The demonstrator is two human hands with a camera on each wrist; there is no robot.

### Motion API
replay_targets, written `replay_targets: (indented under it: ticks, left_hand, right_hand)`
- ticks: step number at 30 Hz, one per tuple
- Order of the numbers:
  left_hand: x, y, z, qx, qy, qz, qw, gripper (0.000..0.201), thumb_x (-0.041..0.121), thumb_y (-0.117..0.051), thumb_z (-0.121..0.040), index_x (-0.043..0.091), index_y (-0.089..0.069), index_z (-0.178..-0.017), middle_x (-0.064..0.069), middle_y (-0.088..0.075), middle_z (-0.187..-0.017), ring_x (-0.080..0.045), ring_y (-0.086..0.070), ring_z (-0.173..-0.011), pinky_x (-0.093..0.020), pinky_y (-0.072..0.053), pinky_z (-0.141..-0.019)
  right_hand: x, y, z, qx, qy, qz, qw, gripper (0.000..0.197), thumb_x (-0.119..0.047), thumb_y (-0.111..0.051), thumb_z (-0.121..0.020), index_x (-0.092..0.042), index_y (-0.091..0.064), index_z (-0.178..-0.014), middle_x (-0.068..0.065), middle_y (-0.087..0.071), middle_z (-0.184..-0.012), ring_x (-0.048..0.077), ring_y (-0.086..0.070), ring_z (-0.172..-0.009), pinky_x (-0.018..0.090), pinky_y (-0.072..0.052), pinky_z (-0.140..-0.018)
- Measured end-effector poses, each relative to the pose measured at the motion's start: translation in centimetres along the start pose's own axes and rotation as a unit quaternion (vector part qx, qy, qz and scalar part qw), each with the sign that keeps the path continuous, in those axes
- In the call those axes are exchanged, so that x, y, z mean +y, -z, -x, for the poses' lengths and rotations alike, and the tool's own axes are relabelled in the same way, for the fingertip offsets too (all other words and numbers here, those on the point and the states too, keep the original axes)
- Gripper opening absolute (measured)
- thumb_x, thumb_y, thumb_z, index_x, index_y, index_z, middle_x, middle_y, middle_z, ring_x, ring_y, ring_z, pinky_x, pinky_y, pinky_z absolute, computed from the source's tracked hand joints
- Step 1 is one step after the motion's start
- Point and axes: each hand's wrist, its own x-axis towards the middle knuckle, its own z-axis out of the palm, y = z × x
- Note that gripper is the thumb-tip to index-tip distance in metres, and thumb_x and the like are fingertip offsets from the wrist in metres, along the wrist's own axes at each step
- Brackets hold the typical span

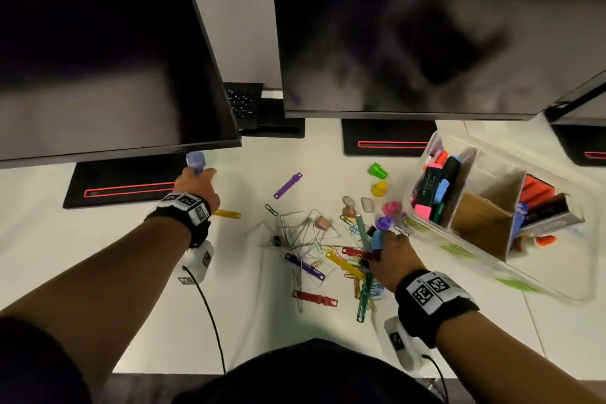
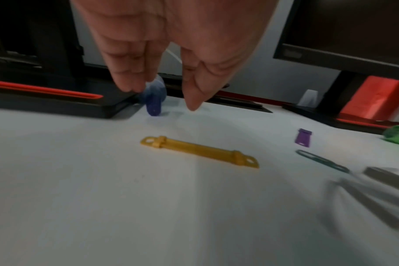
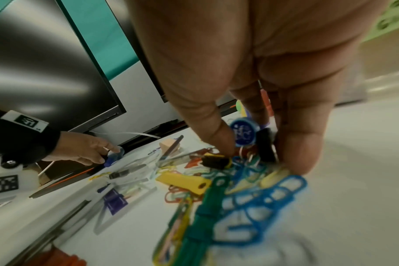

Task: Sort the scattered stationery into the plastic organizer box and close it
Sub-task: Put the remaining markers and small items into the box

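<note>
The clear plastic organizer box stands open at the right, with markers in its left compartment. My left hand reaches to the foot of the left monitor and pinches a blue pin-shaped piece between fingers and thumb. A yellow fastener strip lies just below it. My right hand is down in the pile of paper clips and grips a blue piece with a purple top. A black binder clip sits against its fingers.
Two monitors overhang the back of the white desk, with black bases below them. Green, yellow and pink pin-shaped pieces stand left of the box. Coloured fastener strips and metal prongs lie mid-desk.
</note>
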Motion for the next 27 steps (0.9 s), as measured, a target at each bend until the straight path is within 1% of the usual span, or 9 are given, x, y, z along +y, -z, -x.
replay_targets:
  ticks: [2, 4, 7, 10, 12, 15, 18, 24, 27]
  left_hand:
    - [0.0, -0.1, -0.6, -0.012, 0.028, -0.024, 0.999, 0.058, 0.020, -0.055, -0.086, 0.024, -0.035, -0.140, -0.018, -0.037, -0.139, -0.037, -0.043, -0.124, -0.043, -0.042, -0.102]
    - [0.1, -0.4, -1.1, -0.022, 0.027, -0.044, 0.998, 0.054, 0.020, -0.055, -0.086, 0.022, -0.037, -0.138, -0.018, -0.039, -0.138, -0.036, -0.045, -0.121, -0.043, -0.044, -0.100]
    - [0.1, -0.6, -1.6, -0.020, 0.014, -0.037, 0.999, 0.044, 0.018, -0.058, -0.083, 0.014, -0.047, -0.126, -0.017, -0.045, -0.131, -0.035, -0.053, -0.112, -0.042, -0.049, -0.092]
    - [0.2, -0.7, -1.5, -0.003, -0.020, -0.014, 1.000, 0.038, 0.022, -0.064, -0.082, 0.014, -0.051, -0.117, -0.015, -0.057, -0.117, -0.033, -0.058, -0.102, -0.039, -0.051, -0.087]
    - [0.6, -0.5, -1.0, 0.018, -0.046, -0.001, 0.999, 0.033, 0.024, -0.065, -0.082, 0.015, -0.052, -0.110, -0.013, -0.060, -0.108, -0.031, -0.059, -0.094, -0.037, -0.051, -0.084]
    - [1.8, -0.1, 0.1, 0.044, -0.092, 0.019, 0.995, 0.017, 0.024, -0.056, -0.088, 0.017, -0.047, -0.102, -0.013, -0.058, -0.096, -0.027, -0.054, -0.079, -0.037, -0.050, -0.075]
    - [3.8, 0.9, 1.3, 0.045, -0.137, 0.038, 0.989, 0.002, 0.023, -0.045, -0.092, 0.022, -0.046, -0.093, -0.007, -0.058, -0.090, -0.025, -0.054, -0.078, -0.033, -0.046, -0.069]
    - [9.6, 3.8, 4.9, 0.038, -0.181, 0.022, 0.983, 0.015, 0.027, -0.040, -0.095, 0.016, -0.045, -0.103, -0.006, -0.057, -0.082, -0.025, -0.052, -0.074, -0.030, -0.041, -0.067]
    - [12.4, 5.2, 7.3, 0.015, -0.244, 0.032, 0.969, 0.017, 0.029, -0.044, -0.094, 0.018, -0.049, -0.105, -0.001, -0.055, -0.082, -0.023, -0.051, -0.077, -0.028, -0.038, -0.070]
  right_hand:
    - [-0.9, -0.2, -0.4, -0.004, 0.007, -0.016, 1.000, 0.048, -0.019, -0.058, -0.085, -0.004, -0.040, -0.128, 0.020, -0.048, -0.124, 0.032, -0.051, -0.112, 0.030, -0.043, -0.092]
    - [-1.2, 0.0, -0.7, -0.007, 0.007, -0.027, 1.000, 0.054, -0.018, -0.060, -0.083, -0.005, -0.039, -0.131, 0.019, -0.048, -0.126, 0.032, -0.051, -0.114, 0.030, -0.043, -0.093]
    - [-0.9, 0.6, -0.8, 0.004, 0.013, -0.033, 0.999, 0.055, -0.023, -0.058, -0.084, -0.008, -0.040, -0.134, 0.017, -0.048, -0.130, 0.031, -0.051, -0.117, 0.030, -0.042, -0.096]
    - [-0.4, 1.4, -0.5, 0.033, 0.037, -0.034, 0.998, 0.045, -0.025, -0.053, -0.086, -0.010, -0.047, -0.128, 0.016, -0.054, -0.127, 0.030, -0.056, -0.111, 0.029, -0.045, -0.092]
    - [-0.3, 2.0, -0.1, 0.026, 0.057, -0.025, 0.998, 0.041, -0.024, -0.055, -0.086, -0.011, -0.053, -0.124, 0.013, -0.057, -0.124, 0.028, -0.057, -0.110, 0.026, -0.045, -0.089]
    - [-0.7, 2.8, 0.4, 0.012, 0.094, -0.017, 0.995, 0.036, -0.021, -0.058, -0.085, -0.013, -0.057, -0.121, 0.009, -0.060, -0.120, 0.025, -0.057, -0.108, 0.024, -0.043, -0.087]
    - [-1.4, 3.2, 0.8, -0.003, 0.139, -0.025, 0.990, 0.034, -0.021, -0.057, -0.087, -0.013, -0.058, -0.119, 0.009, -0.062, -0.115, 0.025, -0.057, -0.105, 0.023, -0.041, -0.082]
    - [-1.6, 4.1, 1.7, -0.005, 0.167, -0.067, 0.984, 0.029, -0.020, -0.059, -0.086, -0.013, -0.061, -0.114, 0.008, -0.066, -0.110, 0.021, -0.060, -0.097, 0.019, -0.040, -0.076]
    - [-1.4, 5.1, 2.3, 0.022, 0.195, -0.111, 0.974, 0.027, -0.016, -0.062, -0.084, -0.012, -0.062, -0.110, 0.002, -0.067, -0.110, 0.015, -0.060, -0.088, 0.016, -0.036, -0.067]
